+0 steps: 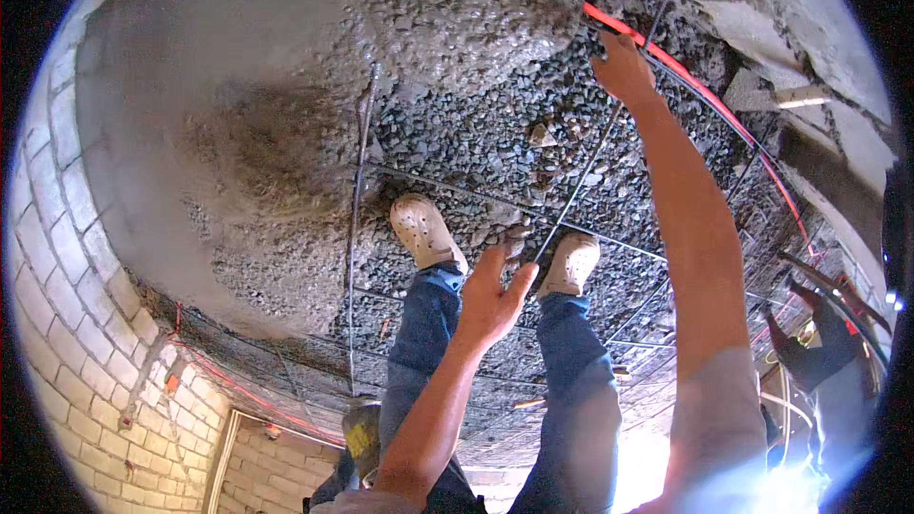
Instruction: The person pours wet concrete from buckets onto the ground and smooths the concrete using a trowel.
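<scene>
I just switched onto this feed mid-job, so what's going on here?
A person in pale clogs stands on gravel crossed by thin metal rods. Their right hand is stretched out to the red tube; whether its grip is closed on the tube or a rod is hard to tell. The left hand hangs open, apparently empty, between the legs and the camera. Wet-looking grey concrete lies ahead and to the left.
</scene>
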`<action>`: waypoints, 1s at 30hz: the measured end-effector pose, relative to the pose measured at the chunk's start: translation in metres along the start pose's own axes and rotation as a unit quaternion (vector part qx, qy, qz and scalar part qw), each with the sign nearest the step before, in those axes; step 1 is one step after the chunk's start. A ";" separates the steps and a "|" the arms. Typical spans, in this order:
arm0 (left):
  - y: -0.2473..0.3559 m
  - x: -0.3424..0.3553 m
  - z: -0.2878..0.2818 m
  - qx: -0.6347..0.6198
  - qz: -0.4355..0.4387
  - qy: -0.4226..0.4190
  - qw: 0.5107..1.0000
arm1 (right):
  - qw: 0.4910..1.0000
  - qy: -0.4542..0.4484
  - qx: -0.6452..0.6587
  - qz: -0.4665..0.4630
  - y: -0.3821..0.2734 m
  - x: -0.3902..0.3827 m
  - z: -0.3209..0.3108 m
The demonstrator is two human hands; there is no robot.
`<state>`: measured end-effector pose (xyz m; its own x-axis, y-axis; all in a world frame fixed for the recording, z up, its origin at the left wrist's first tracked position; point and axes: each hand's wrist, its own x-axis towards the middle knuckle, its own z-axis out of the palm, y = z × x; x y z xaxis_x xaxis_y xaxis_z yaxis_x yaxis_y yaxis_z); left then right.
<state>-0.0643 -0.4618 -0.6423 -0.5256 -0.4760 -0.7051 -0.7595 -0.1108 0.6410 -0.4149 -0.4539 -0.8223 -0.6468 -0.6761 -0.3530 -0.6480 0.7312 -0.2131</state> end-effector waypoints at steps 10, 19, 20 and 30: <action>0.012 0.008 -0.017 -0.013 -0.080 -0.075 0.994 | 0.992 -0.108 -0.062 -0.029 0.030 0.038 -0.013; 0.002 0.009 -0.003 -0.013 -0.038 -0.077 0.996 | 0.993 0.020 0.077 0.091 0.008 0.015 -0.003; 0.004 0.009 0.001 -0.016 -0.036 -0.079 0.996 | 0.990 0.029 0.101 0.091 0.009 0.008 -0.004; -0.005 0.010 0.023 0.059 -0.037 -0.079 0.994 | 0.988 0.122 0.093 0.029 0.018 0.001 -0.032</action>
<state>-0.0743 -0.4463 -0.6598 -0.5133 -0.3260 -0.7939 -0.8330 -0.0333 0.5523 -0.4401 -0.4440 -0.7970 -0.7728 -0.6184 -0.1431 -0.5375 0.7575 -0.3704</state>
